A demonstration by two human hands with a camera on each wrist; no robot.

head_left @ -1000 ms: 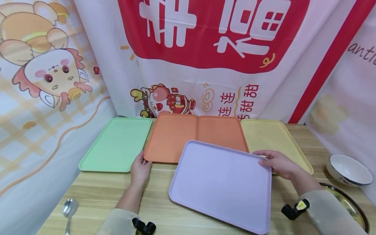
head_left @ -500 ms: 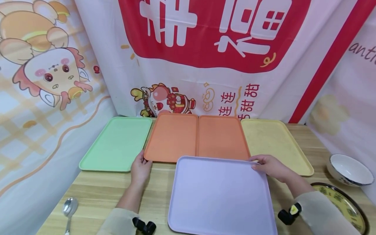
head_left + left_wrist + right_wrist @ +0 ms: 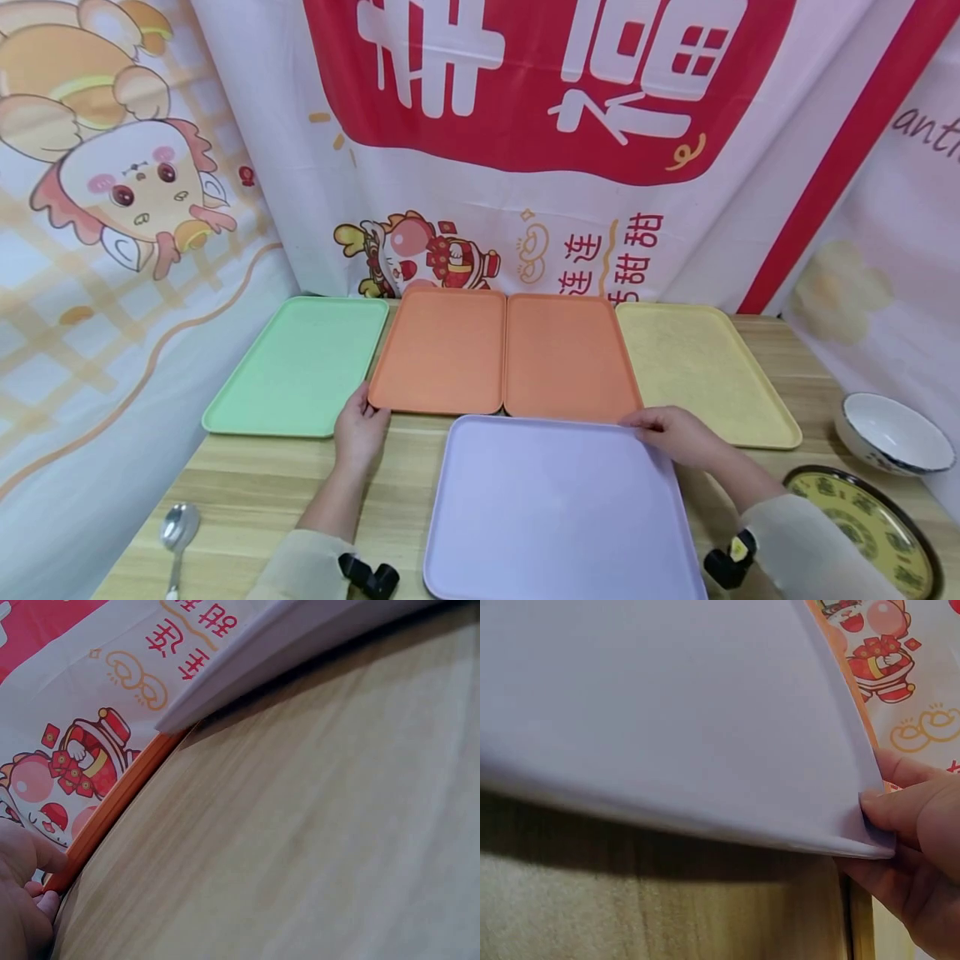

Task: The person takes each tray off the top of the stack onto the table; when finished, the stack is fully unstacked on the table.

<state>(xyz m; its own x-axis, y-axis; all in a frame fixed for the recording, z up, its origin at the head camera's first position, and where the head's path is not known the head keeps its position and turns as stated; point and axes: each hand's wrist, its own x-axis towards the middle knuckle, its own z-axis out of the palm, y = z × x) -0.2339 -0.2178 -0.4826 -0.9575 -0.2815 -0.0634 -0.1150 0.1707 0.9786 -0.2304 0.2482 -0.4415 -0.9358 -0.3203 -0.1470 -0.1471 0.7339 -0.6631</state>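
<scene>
My right hand [image 3: 678,435] pinches the far right corner of a lavender tray [image 3: 558,508], thumb on top and fingers beneath, as the right wrist view shows. That tray's right side is raised over the wood in that view. At the near left corner of the left orange tray [image 3: 442,350], my left hand [image 3: 362,429] grips the rim. A second orange tray [image 3: 570,354] lies flush against it on the right, its near edge right at the lavender tray's far edge. In the left wrist view the orange rim [image 3: 112,806] runs from my fingers to the lavender tray.
A green tray [image 3: 300,367] lies left of the orange pair and a yellow tray [image 3: 705,375] right of it. A spoon [image 3: 177,533] is at the front left. A white bowl [image 3: 892,433] and a patterned yellow plate [image 3: 862,521] stand at the right. Printed cloth [image 3: 525,192] hangs behind.
My right hand has brought the lavender tray toward me and slightly left, turning it straighter, so more of the right orange tray shows. The left hand has stayed at its corner.
</scene>
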